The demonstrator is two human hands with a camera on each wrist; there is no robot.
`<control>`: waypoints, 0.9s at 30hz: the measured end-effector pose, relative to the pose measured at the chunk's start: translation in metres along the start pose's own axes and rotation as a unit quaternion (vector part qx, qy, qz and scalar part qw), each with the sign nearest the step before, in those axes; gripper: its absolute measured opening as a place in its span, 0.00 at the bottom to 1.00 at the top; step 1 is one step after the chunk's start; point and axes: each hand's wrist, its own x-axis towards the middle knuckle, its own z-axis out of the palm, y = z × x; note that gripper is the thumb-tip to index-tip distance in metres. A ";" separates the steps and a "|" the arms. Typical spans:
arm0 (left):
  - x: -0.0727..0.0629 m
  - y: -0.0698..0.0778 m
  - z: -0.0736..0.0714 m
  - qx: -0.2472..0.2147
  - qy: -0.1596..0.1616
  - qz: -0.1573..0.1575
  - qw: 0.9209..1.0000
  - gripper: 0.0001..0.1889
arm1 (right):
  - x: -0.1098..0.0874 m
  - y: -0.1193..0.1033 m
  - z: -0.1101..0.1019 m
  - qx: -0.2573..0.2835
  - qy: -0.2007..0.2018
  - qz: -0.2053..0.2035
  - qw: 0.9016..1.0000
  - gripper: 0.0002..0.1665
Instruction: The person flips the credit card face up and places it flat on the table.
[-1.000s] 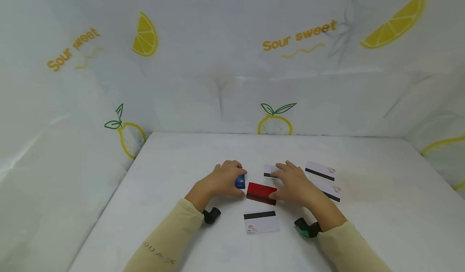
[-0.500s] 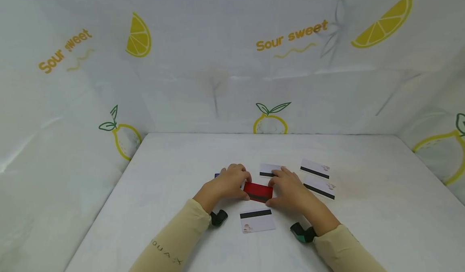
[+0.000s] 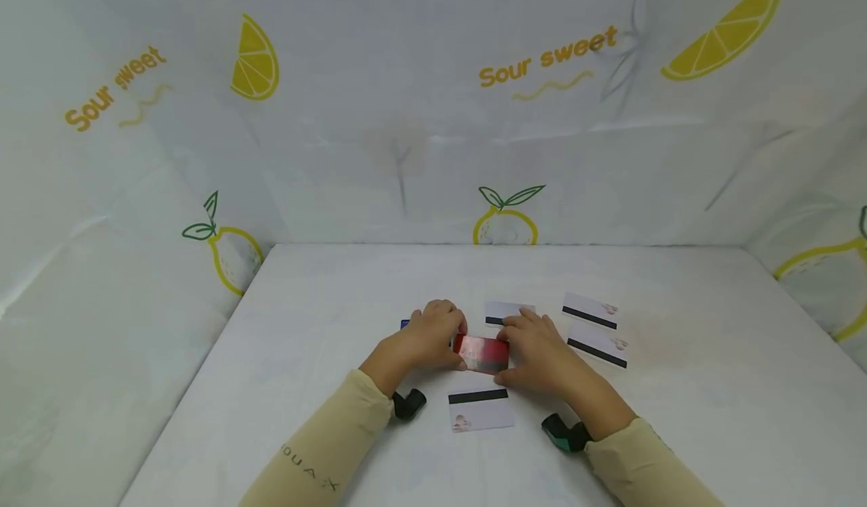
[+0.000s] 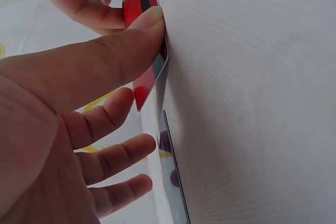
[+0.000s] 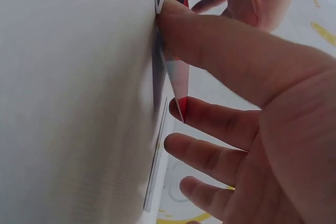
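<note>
A red card (image 3: 482,353) with a dark stripe is held between both hands near the middle of the table. My left hand (image 3: 423,338) pinches its left end, the thumb on the near edge and the index finger at the far edge. At the right end, my right hand (image 3: 538,353) grips it likewise with thumb and index finger. In the left wrist view the red card (image 4: 143,85) stands tilted to the tabletop; its corner shows in the right wrist view by the index fingertip (image 5: 179,107). A blue card (image 3: 404,323) is mostly hidden behind the left hand.
A white striped card (image 3: 481,411) lies nearer the body. Another white card (image 3: 497,309) is partly covered by the right fingers. Two more white cards, an upper one (image 3: 591,305) and a lower one (image 3: 599,345), lie at the right. Black wrist devices sit below both hands.
My left hand has moved right, over the blue card, to the red card's left end. The right hand has taken the other end. The red card's tilt has changed, and glare now covers it.
</note>
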 end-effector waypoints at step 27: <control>-0.006 0.015 -0.015 0.027 0.128 0.112 0.985 0.25 | -0.008 -0.005 -0.021 -0.059 0.114 -0.075 0.989 0.35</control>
